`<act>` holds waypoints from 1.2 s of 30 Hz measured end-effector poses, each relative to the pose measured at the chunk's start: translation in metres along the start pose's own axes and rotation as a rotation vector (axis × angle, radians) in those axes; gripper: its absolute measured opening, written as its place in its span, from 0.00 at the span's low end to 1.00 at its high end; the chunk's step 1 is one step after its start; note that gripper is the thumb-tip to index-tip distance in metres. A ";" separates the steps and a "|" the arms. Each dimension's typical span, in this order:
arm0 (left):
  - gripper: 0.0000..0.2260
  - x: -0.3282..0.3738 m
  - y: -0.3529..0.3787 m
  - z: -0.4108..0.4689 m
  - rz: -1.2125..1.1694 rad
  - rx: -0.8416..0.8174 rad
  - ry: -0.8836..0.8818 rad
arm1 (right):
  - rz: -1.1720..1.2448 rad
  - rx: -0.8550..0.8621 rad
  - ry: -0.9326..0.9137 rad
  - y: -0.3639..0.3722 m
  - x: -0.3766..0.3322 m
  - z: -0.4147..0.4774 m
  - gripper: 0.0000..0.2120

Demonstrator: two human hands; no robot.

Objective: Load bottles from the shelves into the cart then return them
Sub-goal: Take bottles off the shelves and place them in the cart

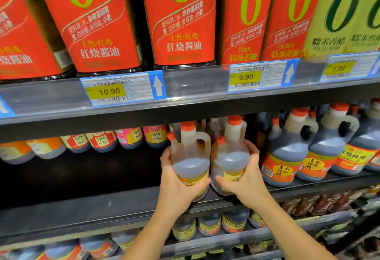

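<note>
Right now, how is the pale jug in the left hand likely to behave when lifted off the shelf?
The pale jug is probably heavy for its size: liquid fills its wide lower body. Tilted, that liquid would likely slosh. Smooth plastic may slip, since the left hand grips its body, not the handle.

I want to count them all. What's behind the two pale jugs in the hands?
More pale orange-capped jugs stand behind. How many is hidden by the front jugs and upper shelf.
</note>
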State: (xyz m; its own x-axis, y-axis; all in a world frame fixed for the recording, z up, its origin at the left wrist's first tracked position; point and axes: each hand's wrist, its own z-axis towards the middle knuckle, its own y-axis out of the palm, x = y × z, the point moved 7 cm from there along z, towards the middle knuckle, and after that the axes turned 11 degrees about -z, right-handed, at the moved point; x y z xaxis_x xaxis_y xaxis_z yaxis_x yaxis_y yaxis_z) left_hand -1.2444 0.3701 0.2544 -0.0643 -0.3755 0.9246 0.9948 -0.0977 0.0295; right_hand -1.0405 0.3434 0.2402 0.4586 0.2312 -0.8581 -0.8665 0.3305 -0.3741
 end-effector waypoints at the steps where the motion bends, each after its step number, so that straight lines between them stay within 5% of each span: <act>1: 0.50 0.000 0.001 0.000 -0.001 -0.001 0.003 | -0.002 -0.004 0.003 0.000 0.000 0.000 0.50; 13: 0.55 -0.003 0.001 0.000 0.024 -0.045 -0.046 | -0.057 -0.061 0.094 0.000 -0.006 -0.010 0.53; 19: 0.50 0.001 0.000 -0.003 0.119 -0.056 -0.046 | -0.139 -0.079 0.182 -0.003 -0.008 -0.013 0.42; 27: 0.54 0.010 -0.016 -0.032 0.174 -0.055 0.021 | -0.333 0.022 0.178 -0.022 -0.033 -0.035 0.55; 36: 0.41 0.025 -0.001 -0.089 0.188 -0.140 0.136 | -0.437 0.138 0.107 -0.052 -0.051 -0.082 0.42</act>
State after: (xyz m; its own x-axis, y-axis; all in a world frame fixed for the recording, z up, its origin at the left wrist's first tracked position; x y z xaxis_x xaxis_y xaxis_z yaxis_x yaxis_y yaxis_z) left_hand -1.2540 0.2787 0.2439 0.1012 -0.5185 0.8491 0.9702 -0.1376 -0.1996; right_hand -1.0346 0.2390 0.2743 0.7451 -0.0502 -0.6650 -0.5594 0.4960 -0.6641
